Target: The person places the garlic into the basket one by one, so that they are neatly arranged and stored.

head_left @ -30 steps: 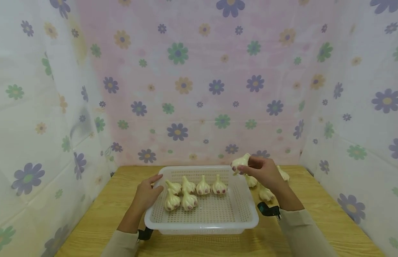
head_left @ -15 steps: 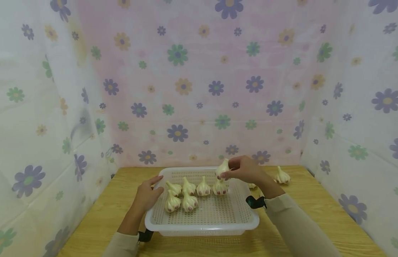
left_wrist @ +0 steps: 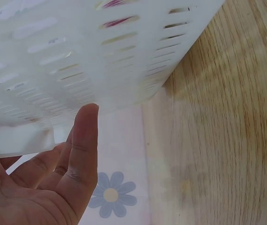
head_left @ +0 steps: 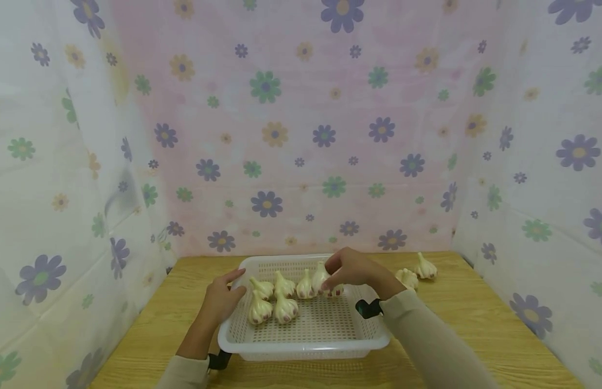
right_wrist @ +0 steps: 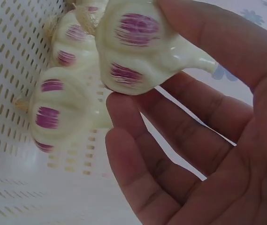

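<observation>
A white plastic basket (head_left: 306, 346) with slotted walls sits in the middle of the table. My left hand (head_left: 218, 300) holds its left rim; the left wrist view shows fingers (left_wrist: 82, 145) against the outer wall, below the rim. My right hand (head_left: 356, 270) pinches a garlic bulb (head_left: 320, 278) by its side between thumb and fingers, low over the basket's back row. Purple streaks mark this bulb, and its stem points toward the palm in the right wrist view. Another bulb (right_wrist: 60, 110) lies close beside it, partly covered by the right hand in the head view.
Several garlic bulbs (head_left: 286, 309) stand in the basket's left and back part. On the table to the right are more bulbs (head_left: 426, 267), some partly behind the right forearm. Flowered cloth (head_left: 301, 135) hangs behind and on both sides of the wooden table (head_left: 476, 324).
My right hand has carried the garlic bulb left and down from above the basket's right rim to among the back-row bulbs. The left hand stays at the left rim.
</observation>
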`<state>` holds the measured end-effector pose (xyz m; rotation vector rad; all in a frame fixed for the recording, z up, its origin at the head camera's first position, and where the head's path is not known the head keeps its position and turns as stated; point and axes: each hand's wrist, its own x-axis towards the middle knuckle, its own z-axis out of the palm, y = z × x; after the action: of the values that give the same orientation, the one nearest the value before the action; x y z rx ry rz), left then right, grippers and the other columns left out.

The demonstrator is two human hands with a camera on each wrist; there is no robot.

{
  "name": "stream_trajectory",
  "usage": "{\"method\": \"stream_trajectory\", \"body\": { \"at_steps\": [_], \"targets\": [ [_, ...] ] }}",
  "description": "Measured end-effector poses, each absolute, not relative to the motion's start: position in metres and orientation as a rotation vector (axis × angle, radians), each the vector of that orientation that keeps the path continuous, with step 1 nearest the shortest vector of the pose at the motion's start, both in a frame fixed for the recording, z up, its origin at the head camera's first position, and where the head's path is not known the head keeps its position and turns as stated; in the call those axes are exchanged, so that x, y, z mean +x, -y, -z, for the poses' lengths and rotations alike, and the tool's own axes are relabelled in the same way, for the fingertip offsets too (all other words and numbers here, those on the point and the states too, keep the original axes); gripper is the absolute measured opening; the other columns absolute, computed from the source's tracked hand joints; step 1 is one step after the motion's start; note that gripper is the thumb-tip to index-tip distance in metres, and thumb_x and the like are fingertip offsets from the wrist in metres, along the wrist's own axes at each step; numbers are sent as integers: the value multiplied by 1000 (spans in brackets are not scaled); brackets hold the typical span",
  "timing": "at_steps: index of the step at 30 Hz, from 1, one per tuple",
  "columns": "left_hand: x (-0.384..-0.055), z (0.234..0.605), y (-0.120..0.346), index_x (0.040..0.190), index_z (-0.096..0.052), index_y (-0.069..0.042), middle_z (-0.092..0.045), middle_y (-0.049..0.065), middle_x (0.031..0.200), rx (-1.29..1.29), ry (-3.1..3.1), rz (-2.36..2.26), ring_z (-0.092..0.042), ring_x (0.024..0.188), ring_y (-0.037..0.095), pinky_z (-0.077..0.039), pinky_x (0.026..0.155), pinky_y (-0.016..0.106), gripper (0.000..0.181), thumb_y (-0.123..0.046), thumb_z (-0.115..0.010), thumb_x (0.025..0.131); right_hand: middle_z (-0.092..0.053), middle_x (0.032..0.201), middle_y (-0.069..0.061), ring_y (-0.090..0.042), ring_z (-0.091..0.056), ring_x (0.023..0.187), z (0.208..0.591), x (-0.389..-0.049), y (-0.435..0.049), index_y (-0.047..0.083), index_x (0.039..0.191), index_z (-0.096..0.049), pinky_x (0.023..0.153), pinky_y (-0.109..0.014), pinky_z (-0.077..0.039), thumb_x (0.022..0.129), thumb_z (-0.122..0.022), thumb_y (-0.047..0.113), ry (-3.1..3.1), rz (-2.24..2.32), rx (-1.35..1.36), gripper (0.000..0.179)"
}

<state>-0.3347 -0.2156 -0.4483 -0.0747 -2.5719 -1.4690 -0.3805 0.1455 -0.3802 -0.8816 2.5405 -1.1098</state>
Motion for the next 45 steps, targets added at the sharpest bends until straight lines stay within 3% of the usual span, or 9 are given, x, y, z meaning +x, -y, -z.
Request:
{"method": "stream_trajectory", "body": {
  "at_steps": [3, 7, 10, 13, 21, 28, 39, 45],
  "targets": [
    [-335, 447, 215, 148, -58, -11, -45, 10, 162, -78, 2569, 1469, -74, 92, 26, -62, 60, 33, 55, -13, -60, 93, -41, 56, 4, -10, -41, 50, 383, -380, -142, 6, 65, -48, 53, -27, -41, 84, -85, 20, -2531, 1068, -881, 44],
    [-335, 447, 216, 149, -58, -11, -44, 11, 162, -75, 2572, 1468, -74, 94, 27, -62, 61, 34, 55, -13, -60, 93, -52, 55, 5, -10, -47, 51, 385, -378, -136, 6, 65, -53, 53, -27, -44, 82, -87, 19, -2541, 997, -869, 40],
    [-336, 448, 216, 149, -58, -12, -44, 11, 163, -68, 2574, 1475, -74, 94, 27, -63, 61, 34, 55, -13, -60, 93, -44, 53, 6, -10, -37, 51, 387, -378, -132, 6, 64, -53, 51, -26, -35, 81, -88, 17, -2543, 948, -866, 40],
    [-336, 449, 216, 148, -58, -12, -44, 10, 162, -63, 2574, 1476, -74, 92, 26, -62, 60, 34, 55, -14, -60, 93, -42, 53, 6, -10, -36, 50, 388, -378, -129, 4, 64, -55, 50, -26, -33, 81, -87, 14, -2526, 930, -876, 38],
    [-336, 449, 216, 148, -58, -11, -45, 12, 161, -82, 2569, 1477, -74, 91, 26, -62, 60, 34, 56, -13, -60, 93, -53, 57, 0, -12, -46, 53, 393, -375, -120, 0, 69, -67, 52, -27, -43, 80, -88, 12, -2504, 920, -817, 27],
    [-335, 449, 216, 148, -58, -12, -45, 13, 162, -83, 2572, 1469, -75, 94, 28, -62, 60, 34, 55, -13, -60, 93, -53, 55, 1, -10, -44, 51, 392, -374, -111, -3, 68, -69, 50, -24, -41, 79, -88, 9, -2530, 841, -794, 24],
    [-333, 447, 215, 147, -59, -10, -45, 12, 162, -75, 2574, 1463, -74, 96, 28, -62, 61, 33, 55, -13, -60, 93, -56, 56, 2, -11, -46, 52, 398, -375, -103, 9, 64, -68, 51, -27, -45, 78, -89, 11, -2575, 740, -679, 25],
    [-333, 447, 214, 147, -59, -10, -44, 13, 162, -66, 2565, 1478, -74, 97, 29, -63, 61, 34, 55, -13, -61, 92, -65, 61, 1, -16, -59, 58, 398, -376, -102, 11, 68, -72, 58, -35, -57, 77, -91, 14, -2584, 737, -660, 21]
  ]
}}
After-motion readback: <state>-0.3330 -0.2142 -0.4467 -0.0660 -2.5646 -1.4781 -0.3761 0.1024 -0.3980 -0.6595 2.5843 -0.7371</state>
